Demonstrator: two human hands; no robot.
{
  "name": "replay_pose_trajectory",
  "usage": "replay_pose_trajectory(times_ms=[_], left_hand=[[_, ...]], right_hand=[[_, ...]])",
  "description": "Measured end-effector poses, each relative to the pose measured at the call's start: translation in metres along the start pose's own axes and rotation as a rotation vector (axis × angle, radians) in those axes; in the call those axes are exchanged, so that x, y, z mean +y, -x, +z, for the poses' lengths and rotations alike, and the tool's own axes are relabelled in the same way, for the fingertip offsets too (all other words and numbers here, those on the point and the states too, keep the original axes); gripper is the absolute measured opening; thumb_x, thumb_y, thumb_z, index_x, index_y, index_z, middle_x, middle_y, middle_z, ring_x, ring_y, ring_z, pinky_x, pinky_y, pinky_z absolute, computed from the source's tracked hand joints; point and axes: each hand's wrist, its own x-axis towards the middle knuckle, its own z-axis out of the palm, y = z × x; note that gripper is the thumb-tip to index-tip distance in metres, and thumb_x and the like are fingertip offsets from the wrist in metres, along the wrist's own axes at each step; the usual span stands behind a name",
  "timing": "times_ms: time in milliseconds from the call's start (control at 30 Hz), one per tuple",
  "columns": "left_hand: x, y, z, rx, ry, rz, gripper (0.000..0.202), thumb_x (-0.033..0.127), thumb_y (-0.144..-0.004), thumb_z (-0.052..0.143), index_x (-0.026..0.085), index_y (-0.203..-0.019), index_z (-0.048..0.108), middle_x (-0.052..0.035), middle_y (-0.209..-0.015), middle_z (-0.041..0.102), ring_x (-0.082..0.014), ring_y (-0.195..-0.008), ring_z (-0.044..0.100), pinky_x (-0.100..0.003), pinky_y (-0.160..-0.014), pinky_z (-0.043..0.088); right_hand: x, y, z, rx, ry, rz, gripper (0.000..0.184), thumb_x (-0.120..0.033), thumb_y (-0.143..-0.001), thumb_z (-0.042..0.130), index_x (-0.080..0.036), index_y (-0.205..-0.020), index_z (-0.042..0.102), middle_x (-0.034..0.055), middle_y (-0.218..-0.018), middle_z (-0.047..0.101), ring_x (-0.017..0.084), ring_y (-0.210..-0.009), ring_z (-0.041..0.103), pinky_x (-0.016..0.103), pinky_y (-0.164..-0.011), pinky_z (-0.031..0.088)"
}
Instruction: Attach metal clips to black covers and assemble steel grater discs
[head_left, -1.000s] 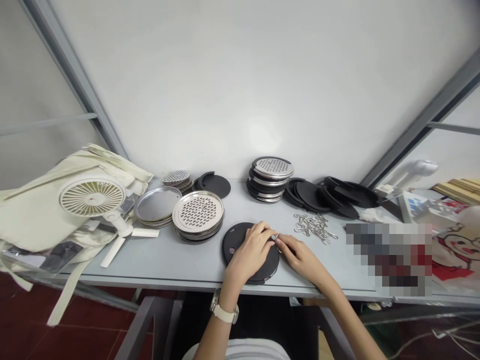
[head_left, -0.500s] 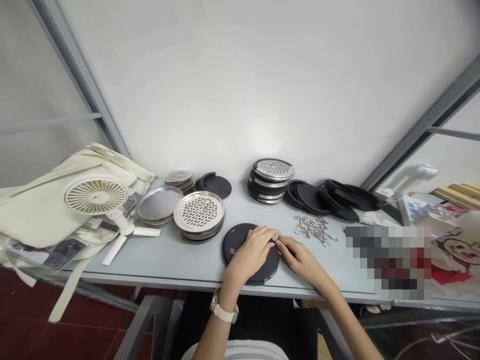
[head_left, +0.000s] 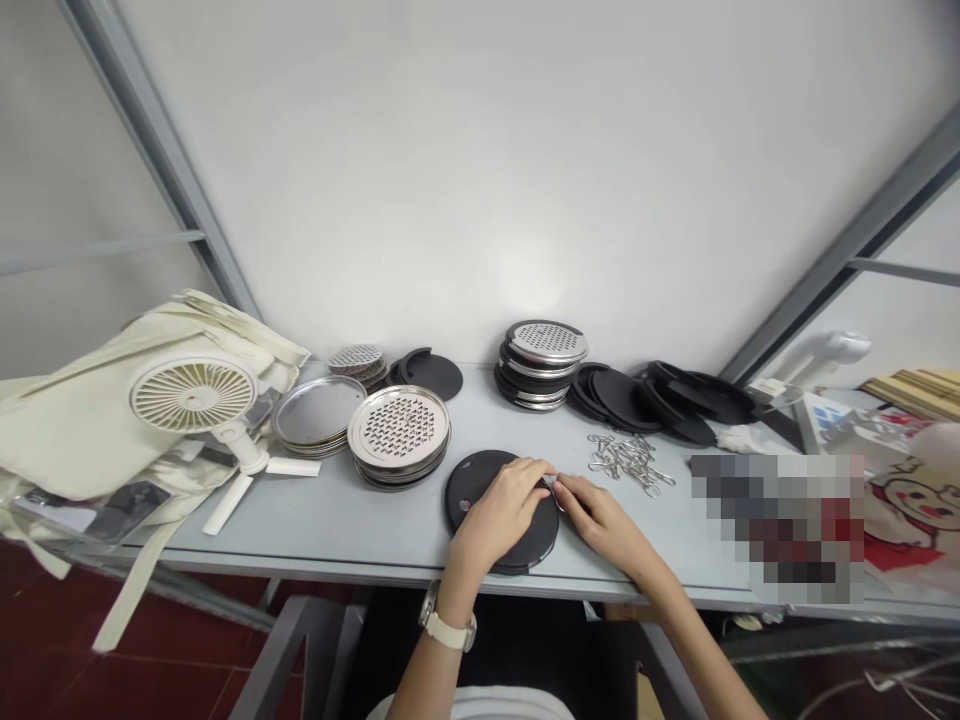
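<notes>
A round black disc (head_left: 471, 478) lies flat near the grey table's front edge. My left hand (head_left: 504, 510) rests on top of it, fingers curled down at its right rim. My right hand (head_left: 600, 515) meets the left at that rim, fingers pinched on a small metal clip (head_left: 550, 483). A loose heap of the same metal clips (head_left: 628, 460) lies just right of my hands. A white watch is on my left wrist.
Perforated metal discs (head_left: 397, 428) and plain metal plates (head_left: 315, 410) are stacked at left. More metal-and-black discs (head_left: 541, 358) and black discs (head_left: 660, 395) sit at the back. A white fan (head_left: 193, 397) on cloth bags lies far left; packaging clutters the far right.
Both hands stay on the disc's right rim with only small finger shifts; the view has shifted slightly.
</notes>
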Motion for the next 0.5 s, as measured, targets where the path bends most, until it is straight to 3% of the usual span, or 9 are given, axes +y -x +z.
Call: replay_pose_trajectory(times_ms=[267, 500], left_hand=[[-0.0012, 0.0006, 0.0001, -0.002, 0.019, -0.022, 0.022, 0.013, -0.092, 0.046, 0.021, -0.111, 0.055, -0.0038, -0.108, 0.061, -0.0181, -0.105, 0.055, -0.032, -0.094, 0.043], [0.0015, 0.0005, 0.0006, -0.043, -0.101, 0.016, 0.020, 0.012, -0.095, 0.041, 0.020, -0.108, 0.054, -0.0037, -0.108, 0.060, -0.0183, -0.105, 0.053, -0.033, -0.094, 0.043]], right_hand=[[-0.0007, -0.0003, -0.0012, -0.005, 0.015, -0.008, 0.035, -0.037, -0.100, 0.032, -0.020, -0.088, 0.059, 0.0047, -0.080, 0.065, 0.021, -0.077, 0.059, 0.032, -0.072, 0.044], [-0.0027, -0.0006, -0.0013, 0.004, 0.027, -0.021, 0.038, -0.036, -0.100, 0.033, -0.020, -0.073, 0.054, 0.0012, -0.068, 0.059, 0.019, -0.069, 0.056, 0.030, -0.068, 0.043]])
